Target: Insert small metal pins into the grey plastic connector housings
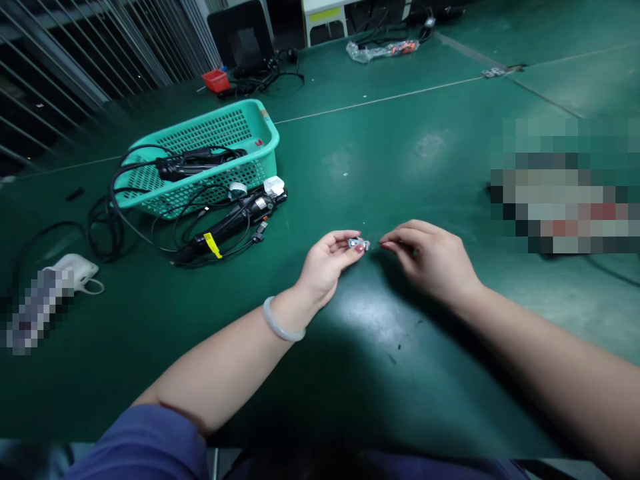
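Spanning the scene, one green counter (325, 180) carries one teal basket (273, 133), left, holding one black corded device (200, 163); a second black device (233, 219) lies just nearer. Of two hands, the right hand (433, 257) curls, whether gripping anything I cannot tell. One red box (218, 83) sits far left. The left hand (320, 268) pinches one small metallic piece (354, 244), centre.
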Available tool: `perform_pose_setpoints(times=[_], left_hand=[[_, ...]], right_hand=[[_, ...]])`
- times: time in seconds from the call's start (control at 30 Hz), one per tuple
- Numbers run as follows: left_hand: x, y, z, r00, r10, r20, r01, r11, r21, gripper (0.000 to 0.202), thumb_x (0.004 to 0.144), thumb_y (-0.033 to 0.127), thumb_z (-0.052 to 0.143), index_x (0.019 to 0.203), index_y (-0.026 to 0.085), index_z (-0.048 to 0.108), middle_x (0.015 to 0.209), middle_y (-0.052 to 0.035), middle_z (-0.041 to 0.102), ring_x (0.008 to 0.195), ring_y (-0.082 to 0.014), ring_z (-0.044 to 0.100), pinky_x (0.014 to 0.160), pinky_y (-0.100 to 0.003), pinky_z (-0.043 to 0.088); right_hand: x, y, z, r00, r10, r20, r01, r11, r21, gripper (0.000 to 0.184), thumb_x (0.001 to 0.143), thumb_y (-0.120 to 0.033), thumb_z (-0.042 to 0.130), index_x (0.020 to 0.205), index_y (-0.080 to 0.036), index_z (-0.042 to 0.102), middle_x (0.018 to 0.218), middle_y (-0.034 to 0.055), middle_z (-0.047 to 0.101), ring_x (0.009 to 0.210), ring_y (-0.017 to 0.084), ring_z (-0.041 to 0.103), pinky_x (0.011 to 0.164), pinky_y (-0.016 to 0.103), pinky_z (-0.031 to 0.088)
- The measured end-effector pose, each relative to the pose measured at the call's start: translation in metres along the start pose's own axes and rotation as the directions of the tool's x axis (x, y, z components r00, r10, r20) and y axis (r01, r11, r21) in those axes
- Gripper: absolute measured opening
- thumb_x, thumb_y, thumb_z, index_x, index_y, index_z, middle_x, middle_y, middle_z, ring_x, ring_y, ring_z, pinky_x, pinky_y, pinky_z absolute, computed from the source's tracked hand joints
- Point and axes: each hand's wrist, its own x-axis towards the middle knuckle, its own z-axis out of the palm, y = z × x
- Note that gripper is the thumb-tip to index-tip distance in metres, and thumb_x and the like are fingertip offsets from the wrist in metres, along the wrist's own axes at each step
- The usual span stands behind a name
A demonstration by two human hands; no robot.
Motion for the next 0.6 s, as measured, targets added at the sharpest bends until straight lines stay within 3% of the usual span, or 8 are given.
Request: perform_pose_setpoints(times=[0.13, 0.3, 0.43, 0.5, 0.6], left_hand=[[-0.004, 0.007, -0.002, 0.996, -0.029, -0.087, 0.014, 0.987, -0.160, 0.016, 0.076, 0.006, 0.061, 0.088, 0.016, 0.065, 0.086, -0.0004, 0.067, 0.093, -0.0121, 0.067, 0.100, -0.031, 0.046], [-0.030, 0.022, -0.028, 0.964, -0.038, -0.265, 0.013, 0.995, -0.096, 0.018, 0.077, 0.007, 0.060, 0.090, 0.016, 0.068, 0.089, -0.0019, 0.067, 0.090, -0.0107, 0.067, 0.096, -0.026, 0.051], [-0.061, 0.036, -0.068, 0.894, 0.024, -0.448, 0.024, 0.994, 0.102, 0.017, 0.075, 0.010, 0.063, 0.090, 0.016, 0.069, 0.094, -0.0036, 0.069, 0.088, -0.0113, 0.068, 0.096, -0.028, 0.051], [-0.073, 0.043, -0.085, 0.866, 0.091, -0.491, 0.042, 0.967, 0.252, 0.021, 0.072, 0.016, 0.069, 0.093, 0.016, 0.069, 0.093, -0.0043, 0.070, 0.087, -0.0132, 0.068, 0.094, -0.031, 0.052], [-0.083, 0.051, -0.099, 0.853, 0.195, -0.485, 0.125, 0.825, 0.552, 0.038, 0.065, 0.029, 0.077, 0.100, 0.016, 0.069, 0.087, -0.0052, 0.072, 0.085, -0.0166, 0.068, 0.092, -0.035, 0.052]], right_hand=[[-0.001, 0.009, 0.008, 0.997, 0.028, 0.066, -0.034, 0.994, 0.100, 0.018, 0.088, -0.025, 0.052, 0.083, -0.019, 0.069, 0.087, 0.0056, 0.070, 0.080, 0.018, 0.065, 0.076, 0.031, 0.050], [-0.001, 0.010, 0.013, 0.992, -0.009, 0.128, -0.015, 0.983, 0.185, 0.021, 0.089, -0.027, 0.051, 0.084, -0.018, 0.069, 0.088, 0.0058, 0.070, 0.083, 0.018, 0.065, 0.079, 0.031, 0.051], [0.000, 0.009, 0.013, 0.989, -0.033, 0.147, 0.003, 0.980, 0.200, 0.022, 0.089, -0.026, 0.050, 0.083, -0.019, 0.069, 0.088, 0.0058, 0.070, 0.083, 0.018, 0.065, 0.079, 0.031, 0.051], [0.000, 0.009, 0.013, 0.987, -0.039, 0.155, 0.007, 0.979, 0.202, 0.022, 0.089, -0.026, 0.050, 0.083, -0.019, 0.069, 0.089, 0.0059, 0.070, 0.083, 0.018, 0.065, 0.079, 0.032, 0.051], [-0.001, 0.010, 0.014, 0.985, -0.045, 0.167, 0.011, 0.980, 0.199, 0.022, 0.090, -0.027, 0.049, 0.087, -0.019, 0.069, 0.091, 0.0061, 0.070, 0.085, 0.018, 0.065, 0.081, 0.033, 0.051]])
